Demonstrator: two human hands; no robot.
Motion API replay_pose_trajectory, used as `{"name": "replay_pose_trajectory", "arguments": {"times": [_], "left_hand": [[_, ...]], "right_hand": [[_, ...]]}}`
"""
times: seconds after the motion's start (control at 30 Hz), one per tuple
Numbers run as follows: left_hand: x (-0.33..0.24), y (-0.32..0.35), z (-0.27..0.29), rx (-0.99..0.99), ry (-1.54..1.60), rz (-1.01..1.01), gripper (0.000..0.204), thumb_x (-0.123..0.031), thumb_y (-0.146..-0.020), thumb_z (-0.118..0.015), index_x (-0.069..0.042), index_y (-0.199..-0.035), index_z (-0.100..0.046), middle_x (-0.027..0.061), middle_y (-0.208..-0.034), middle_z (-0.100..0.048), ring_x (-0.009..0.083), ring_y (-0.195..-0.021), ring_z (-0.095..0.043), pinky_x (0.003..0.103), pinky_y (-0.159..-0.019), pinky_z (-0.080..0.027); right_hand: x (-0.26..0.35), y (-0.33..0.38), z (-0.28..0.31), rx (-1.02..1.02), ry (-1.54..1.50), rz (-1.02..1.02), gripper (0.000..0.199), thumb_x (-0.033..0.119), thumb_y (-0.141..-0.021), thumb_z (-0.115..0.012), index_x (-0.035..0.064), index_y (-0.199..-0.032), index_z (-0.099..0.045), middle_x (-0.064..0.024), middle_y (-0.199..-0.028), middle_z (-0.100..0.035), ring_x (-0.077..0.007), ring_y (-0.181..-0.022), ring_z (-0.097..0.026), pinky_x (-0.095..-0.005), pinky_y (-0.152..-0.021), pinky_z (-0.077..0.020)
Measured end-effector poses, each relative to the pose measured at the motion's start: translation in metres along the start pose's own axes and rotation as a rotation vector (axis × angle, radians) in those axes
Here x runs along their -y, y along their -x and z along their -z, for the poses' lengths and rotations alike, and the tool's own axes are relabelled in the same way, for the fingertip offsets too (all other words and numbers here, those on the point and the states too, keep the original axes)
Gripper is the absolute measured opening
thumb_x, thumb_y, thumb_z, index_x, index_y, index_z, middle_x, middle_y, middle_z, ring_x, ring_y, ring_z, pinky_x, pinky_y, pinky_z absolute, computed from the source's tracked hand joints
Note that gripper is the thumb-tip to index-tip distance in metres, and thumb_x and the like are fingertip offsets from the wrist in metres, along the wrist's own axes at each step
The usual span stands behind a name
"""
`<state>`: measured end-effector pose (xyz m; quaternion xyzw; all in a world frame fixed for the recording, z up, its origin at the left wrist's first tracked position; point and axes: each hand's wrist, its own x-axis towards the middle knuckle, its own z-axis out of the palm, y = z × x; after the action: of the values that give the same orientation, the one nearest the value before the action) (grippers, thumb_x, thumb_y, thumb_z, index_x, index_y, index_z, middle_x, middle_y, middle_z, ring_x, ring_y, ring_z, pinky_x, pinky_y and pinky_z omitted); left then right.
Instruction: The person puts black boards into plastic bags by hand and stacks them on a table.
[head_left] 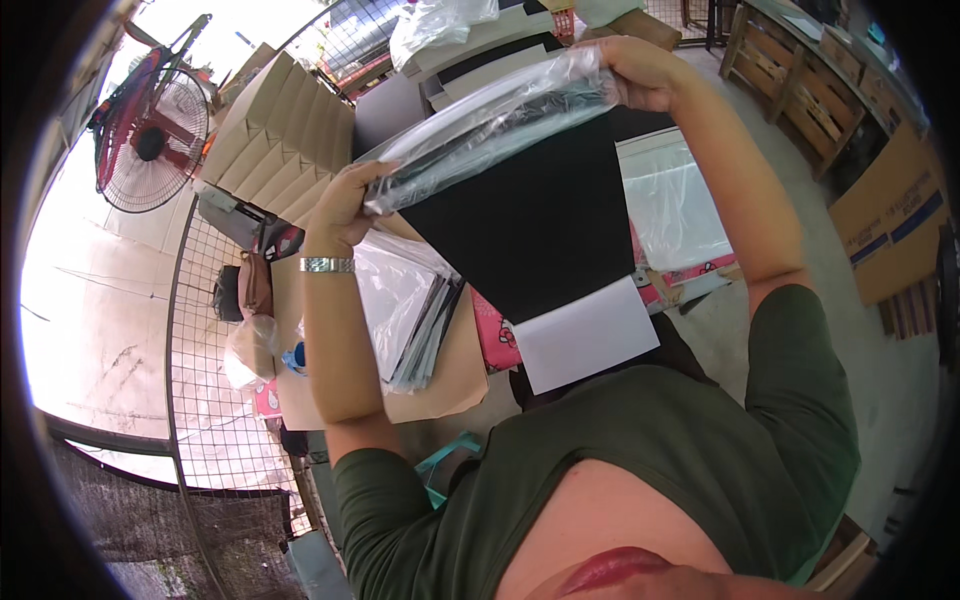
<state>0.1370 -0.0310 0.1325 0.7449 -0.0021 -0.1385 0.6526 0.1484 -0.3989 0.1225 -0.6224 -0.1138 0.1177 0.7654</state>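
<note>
Both my arms reach forward, and my hands grip a clear plastic bag (500, 120) at its two ends. My left hand (345, 205) is closed on the bag's left end, its fingertips partly hidden. My right hand (645, 72) is closed round the right end. A large black sheet (530, 210) hangs down toward me from beneath the bag; whether it sits inside the bag I cannot tell. Below its near edge, a white sheet (590, 340) lies over my lap. Near my left forearm rests a stack of plastic-wrapped sheets (410, 310) on brown cardboard (440, 400).
Flat clear plastic bags (675, 200) lie on the table at right. Stacked brown cartons (280, 140) stand at far left beside a red fan (150, 145). A wire mesh (225, 400) runs along the left. A large cardboard box (890, 220) and wooden crates (790, 85) stand at right.
</note>
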Motion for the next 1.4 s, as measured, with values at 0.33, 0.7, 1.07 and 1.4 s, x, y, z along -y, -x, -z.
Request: {"name": "replay_pose_trajectory", "arguments": {"times": [0.33,0.7,1.07,1.4], "left_hand": [[0.200,-0.040,0.004,0.149,0.639,0.588,0.012,-0.007,-0.081,-0.044,-0.009,-0.070,-0.049,0.0044,-0.060,-0.046,0.0128,-0.043,-0.036,0.016,-0.034,-0.028],[0.346,0.052,-0.072,-0.138,0.407,0.334,0.020,-0.028,-0.085,-0.059,-0.010,-0.079,-0.055,-0.0027,-0.063,-0.049,0.0099,-0.049,-0.042,0.025,-0.048,-0.035],[0.343,0.200,-0.094,-0.016,-0.151,0.783,0.040,-0.036,-0.083,-0.062,0.003,-0.092,-0.061,0.0044,-0.072,-0.061,0.0093,-0.067,-0.054,0.028,-0.060,-0.043],[0.242,0.175,-0.055,-0.245,0.121,0.103,0.019,-0.020,-0.092,-0.048,-0.001,-0.090,-0.045,0.0157,-0.067,-0.059,0.0174,-0.046,-0.056,0.027,-0.039,-0.044]], "right_hand": [[-0.231,0.055,0.066,0.015,-0.505,-0.017,0.019,0.011,-0.089,-0.046,0.0049,-0.105,-0.052,-0.0033,-0.093,-0.060,-0.0133,-0.084,-0.060,-0.0280,-0.075,-0.0500],[-0.299,0.103,0.021,-0.198,0.018,-0.459,0.025,0.006,-0.081,-0.060,-0.0009,-0.104,-0.053,-0.0016,-0.079,-0.052,-0.0096,-0.062,-0.045,-0.0205,-0.055,-0.0362],[-0.317,0.276,-0.032,-0.279,0.546,-0.697,0.017,0.017,-0.076,-0.069,0.0025,-0.074,-0.059,-0.0035,-0.061,-0.056,-0.0121,-0.053,-0.050,-0.0302,-0.051,-0.0406],[-0.218,0.187,-0.023,0.137,1.226,-0.422,0.036,0.039,-0.075,-0.063,0.0031,-0.073,-0.065,-0.0156,-0.069,-0.063,-0.0304,-0.068,-0.061,-0.0403,-0.065,-0.0465]]}}
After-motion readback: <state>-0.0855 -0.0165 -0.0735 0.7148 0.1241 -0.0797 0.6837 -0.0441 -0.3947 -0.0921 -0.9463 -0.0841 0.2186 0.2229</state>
